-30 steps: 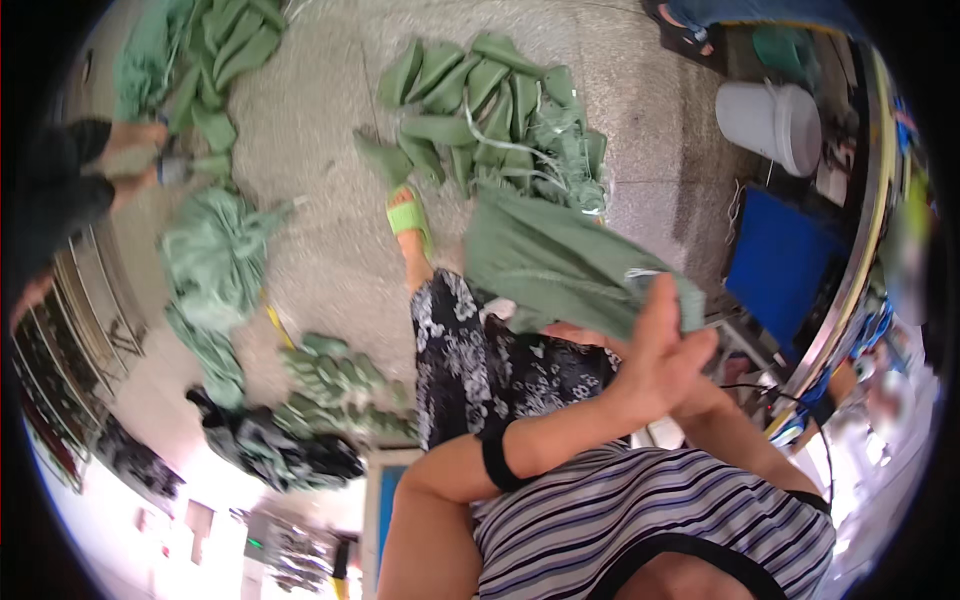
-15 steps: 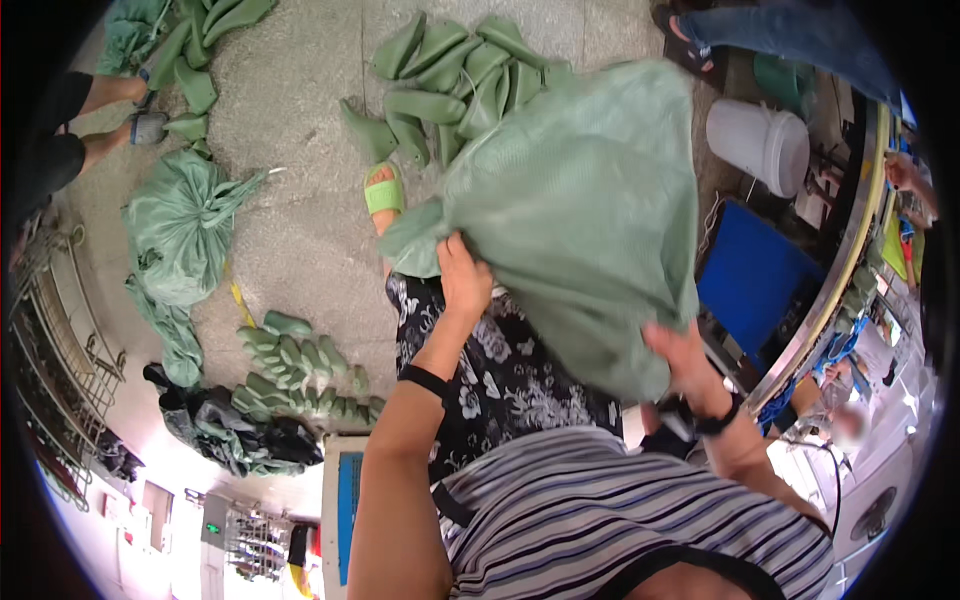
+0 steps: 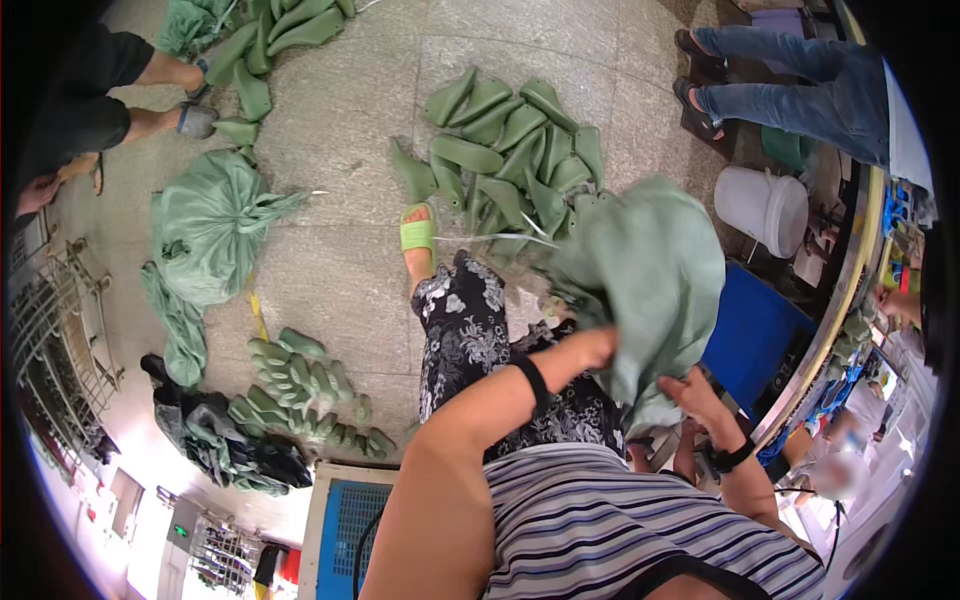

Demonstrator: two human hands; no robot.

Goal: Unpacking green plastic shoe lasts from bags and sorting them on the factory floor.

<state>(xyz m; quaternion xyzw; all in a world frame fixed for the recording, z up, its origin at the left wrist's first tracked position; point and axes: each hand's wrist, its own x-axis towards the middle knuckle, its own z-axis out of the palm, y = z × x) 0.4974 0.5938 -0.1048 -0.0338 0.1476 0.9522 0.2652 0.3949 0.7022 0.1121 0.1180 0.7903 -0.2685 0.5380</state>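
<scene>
I'm gripping the green sack (image 3: 640, 290) with both hands (image 3: 598, 348), right hand (image 3: 690, 392) at five o'clock; it's dropping lower than before, emptying above the green shoe lasts (image 3: 510, 150) at twelve o'clock.

Green sack (image 3: 650, 280) now lower, rightward.

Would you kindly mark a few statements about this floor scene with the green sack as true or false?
1. Both hands hold the green sack. True: left hand and right hand grip it.
2. The white bucket lies tipped over. False: it stands upright.
3. Green shoe-shaped forms lie piled on the floor. True.
4. The tied green bag rests on the blue crate. False: it sits on the floor, apart.
</scene>
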